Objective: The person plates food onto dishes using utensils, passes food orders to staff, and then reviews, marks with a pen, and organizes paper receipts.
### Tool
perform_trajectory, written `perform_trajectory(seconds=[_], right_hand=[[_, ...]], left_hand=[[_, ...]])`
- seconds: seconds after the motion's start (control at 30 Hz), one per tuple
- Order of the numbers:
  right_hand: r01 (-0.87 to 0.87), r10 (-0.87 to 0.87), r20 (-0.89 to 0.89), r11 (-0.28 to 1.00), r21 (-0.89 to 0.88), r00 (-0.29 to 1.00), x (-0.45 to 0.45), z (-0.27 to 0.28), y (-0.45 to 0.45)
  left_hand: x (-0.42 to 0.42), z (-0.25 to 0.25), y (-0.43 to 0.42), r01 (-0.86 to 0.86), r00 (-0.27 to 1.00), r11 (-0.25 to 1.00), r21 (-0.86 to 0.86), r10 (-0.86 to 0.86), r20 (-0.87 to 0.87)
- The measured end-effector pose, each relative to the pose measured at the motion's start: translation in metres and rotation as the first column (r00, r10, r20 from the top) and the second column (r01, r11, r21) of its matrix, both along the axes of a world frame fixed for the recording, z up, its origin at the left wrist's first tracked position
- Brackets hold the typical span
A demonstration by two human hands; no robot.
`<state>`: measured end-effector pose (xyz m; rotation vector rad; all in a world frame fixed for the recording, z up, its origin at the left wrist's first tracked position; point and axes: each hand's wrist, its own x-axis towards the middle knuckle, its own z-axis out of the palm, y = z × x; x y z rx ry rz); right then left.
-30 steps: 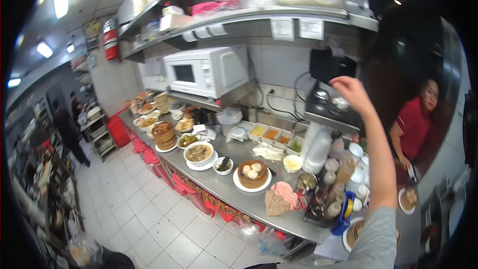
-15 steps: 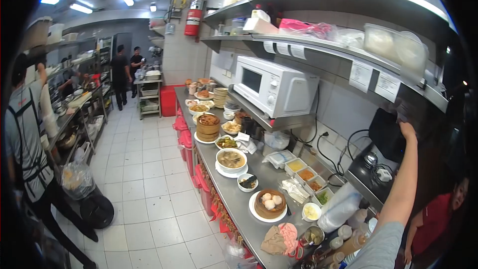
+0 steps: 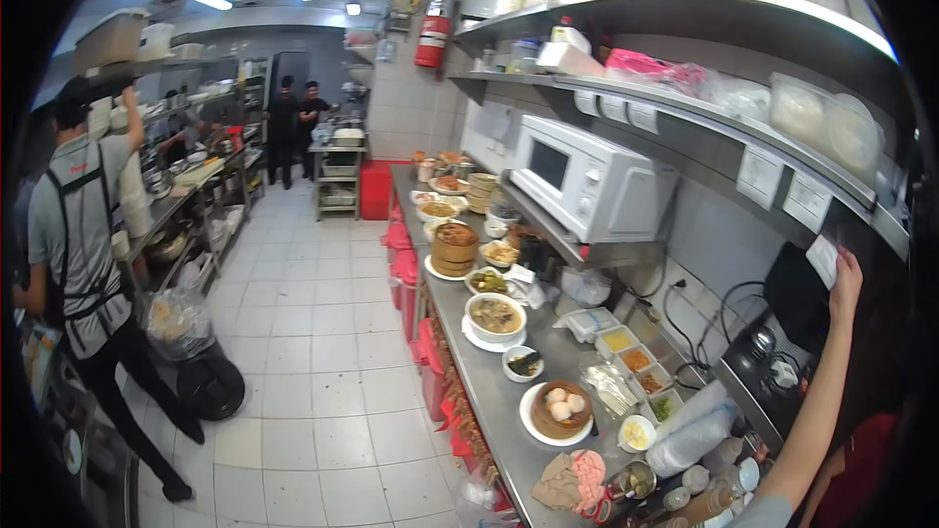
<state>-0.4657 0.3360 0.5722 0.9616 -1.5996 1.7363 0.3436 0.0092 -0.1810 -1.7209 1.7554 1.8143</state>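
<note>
My right hand is raised at the right edge, its arm in a grey sleeve reaching up from the bottom. Its fingers pinch a small white paper slip. Just left of the hand is a black device with cables, on a metal ledge. Under the shelf edge, printed paper sheets hang close to the slip. My left hand is out of view.
On the steel counter stand a bamboo steamer with dumplings, a soup bowl, garnish tubs and bottles. A microwave sits above. Left, a co-worker reaches up beside a bagged bin.
The view has shifted left, so the counter appears farther right. My right hand has come away from the black device, and a white slip now shows in its fingers.
</note>
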Motion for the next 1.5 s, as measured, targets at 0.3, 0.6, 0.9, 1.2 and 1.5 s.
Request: perform_trajectory(seconds=[0.3,0.6,0.9,1.2,1.5], right_hand=[[-0.573,0.526,0.258,0.619,0.537,0.811,0.377,-0.096,-0.174],[-0.817,0.629,0.749,-0.310,0.486,0.207,0.564,-0.167,-0.277],[-0.725,0.758,0.568,-0.190,0.662,0.321,0.629,-0.199,-0.354],[-0.570,0.879,0.251,0.028,0.821,0.405,0.607,-0.223,-0.417],[-0.176,0.614,-0.167,0.457,0.872,0.771,0.434,-0.168,-0.438]], left_hand=[[-0.176,0.330,-0.049,0.538,0.438,0.827,-0.165,-0.442,-0.783],[-0.102,0.435,-0.049,0.561,0.206,0.769,0.306,0.229,-0.952],[0.006,0.460,-0.138,0.331,-0.257,0.915,0.232,0.324,-0.911],[0.003,0.460,-0.196,-0.051,-0.097,0.998,0.042,0.037,-0.995],[-0.106,0.519,-0.300,-0.443,0.073,0.686,-0.577,-0.614,-0.786]])
